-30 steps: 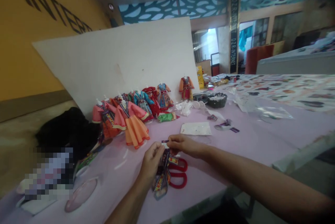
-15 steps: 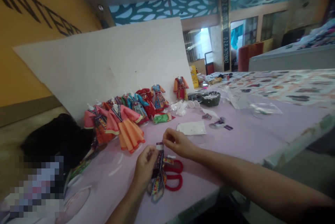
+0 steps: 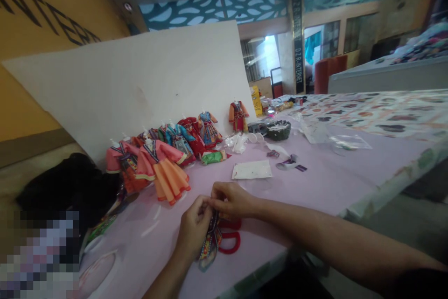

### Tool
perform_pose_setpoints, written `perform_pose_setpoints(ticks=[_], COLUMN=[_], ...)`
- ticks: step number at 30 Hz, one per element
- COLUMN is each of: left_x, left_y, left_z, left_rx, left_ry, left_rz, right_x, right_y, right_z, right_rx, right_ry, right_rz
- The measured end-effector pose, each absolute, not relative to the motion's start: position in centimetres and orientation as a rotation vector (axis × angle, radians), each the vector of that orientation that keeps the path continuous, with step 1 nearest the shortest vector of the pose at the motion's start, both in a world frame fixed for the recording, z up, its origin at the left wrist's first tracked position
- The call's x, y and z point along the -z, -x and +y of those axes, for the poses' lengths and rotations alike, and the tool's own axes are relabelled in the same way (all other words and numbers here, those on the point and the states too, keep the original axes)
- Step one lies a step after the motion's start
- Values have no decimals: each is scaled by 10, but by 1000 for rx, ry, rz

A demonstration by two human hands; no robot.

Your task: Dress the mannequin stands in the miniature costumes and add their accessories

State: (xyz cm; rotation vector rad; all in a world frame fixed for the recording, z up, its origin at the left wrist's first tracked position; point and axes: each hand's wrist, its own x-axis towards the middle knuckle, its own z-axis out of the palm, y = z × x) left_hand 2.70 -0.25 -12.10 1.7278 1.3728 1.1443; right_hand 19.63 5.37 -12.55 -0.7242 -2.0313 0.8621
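Observation:
My left hand (image 3: 196, 224) is closed on a patterned ribbon bow (image 3: 209, 246), its dark, dotted-edged tails hanging down below the fingers. Against it, my right hand (image 3: 233, 200) pinches at the bow's upper end, the fingertips of both hands meeting there. That upper end is hidden behind the fingers. Beneath the right hand, just beside the bow, lie scissors with red handles (image 3: 229, 251); their blades are out of sight.
Several small dresses on stands, one pink and orange (image 3: 170, 177), line the white board (image 3: 175, 70). Beyond my hands lie a white card (image 3: 252, 170), purple ribbon scraps (image 3: 287, 164) and a green packet (image 3: 213, 157). Farther back stands a dark basket (image 3: 278, 131).
My right hand has moved in to the left and down onto the upper end of the bow, covering the white-patched tip that showed before. The view has shifted slightly.

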Motion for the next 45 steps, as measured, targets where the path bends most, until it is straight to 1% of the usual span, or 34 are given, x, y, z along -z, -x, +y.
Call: perform_pose_setpoints(ticks=[6, 19, 26, 45], left_x=[124, 126, 126, 124], left_y=[-26, -23, -24, -23], left_z=[-3, -1, -1, -3], left_rx=[-1068, -1125, -1155, -1148], left_ry=[-1830, -1840, -1859, -1867], left_rz=[1429, 1432, 1439, 1429], right_x=[126, 124, 123, 128], right_y=[-197, -198, -199, -199], right_z=[55, 55, 55, 57], right_rx=[-823, -885, -856, -918], right_ry=[726, 738, 719, 702], right_rz=[-2040, -2055, -2067, -2071])
